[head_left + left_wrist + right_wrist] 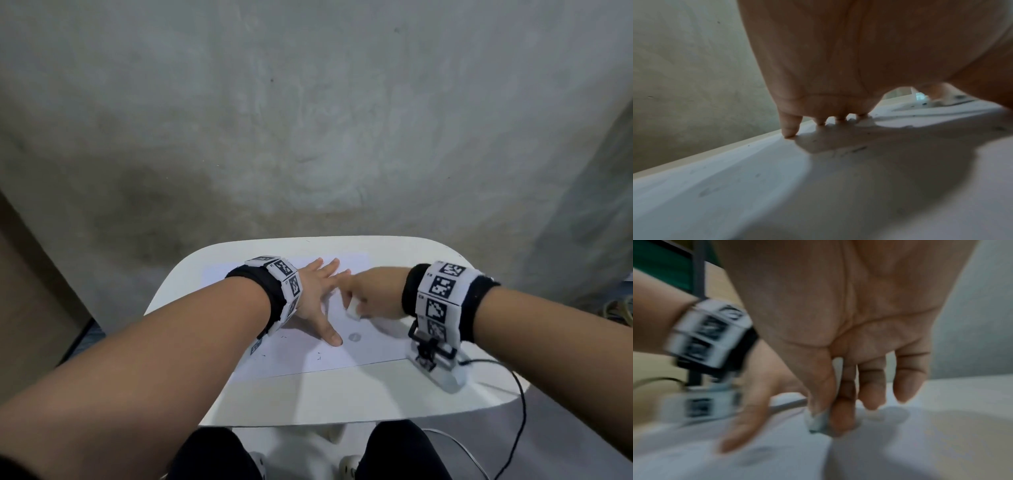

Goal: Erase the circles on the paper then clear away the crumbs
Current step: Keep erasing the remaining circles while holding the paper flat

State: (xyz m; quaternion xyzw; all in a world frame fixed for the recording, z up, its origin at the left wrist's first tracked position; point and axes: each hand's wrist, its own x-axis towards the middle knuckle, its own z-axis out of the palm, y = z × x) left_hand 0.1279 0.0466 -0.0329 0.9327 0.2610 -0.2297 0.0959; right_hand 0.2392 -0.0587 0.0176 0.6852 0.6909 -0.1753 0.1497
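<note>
A white sheet of paper (308,356) lies on a small white table (325,397). My left hand (318,294) lies flat on the paper with fingers spread, thumb pointing toward me. My right hand (363,294) pinches a small white eraser (352,313) between thumb and forefinger and holds it down on the paper just right of the left hand. The eraser (818,423) looks grey at its tip in the right wrist view. One grey pencil circle (355,337) shows near my left thumb tip. Dark eraser crumbs (318,356) are scattered on the paper.
A black cable (513,387) runs from my right wrist camera off the table's right edge. A concrete wall (308,120) rises behind the table. My knees (407,452) sit below the table's near edge. Cardboard stands at the left.
</note>
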